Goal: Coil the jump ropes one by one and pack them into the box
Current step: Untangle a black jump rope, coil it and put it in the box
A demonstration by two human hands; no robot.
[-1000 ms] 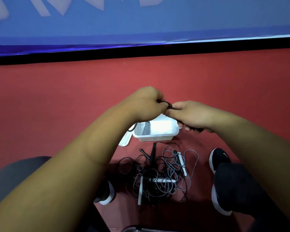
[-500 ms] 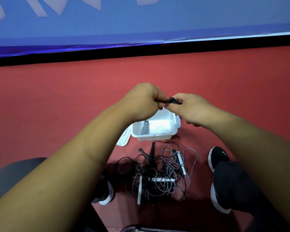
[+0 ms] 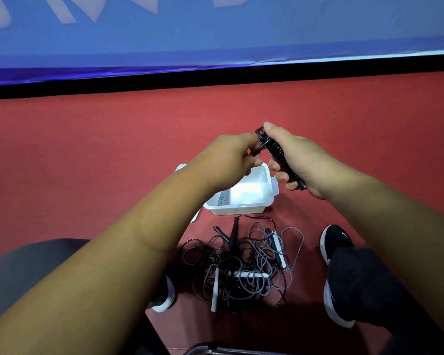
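My right hand (image 3: 300, 160): curled tight round the black jump rope (image 3: 280, 156), which is wound into a neat bundle and held up above the box.
My left hand (image 3: 231, 157): pinching the loose end of that rope at the top of the bundle.
Box (image 3: 267, 201): white and open, on the red floor (image 3: 113, 162) just under my hands. One grey coil (image 3: 223, 199) lies in its left side.
Pile (image 3: 244, 265): more ropes in a tangle on the floor, between my shoes (image 3: 336, 242), near the box.
Step, I think: tuck in the last bit of rope.
How to do it well: I should squeeze firmly with the right hand so no loops slip. Then pull the end snug, tuck it under a loop, and lower the bundle beside the grey coil.
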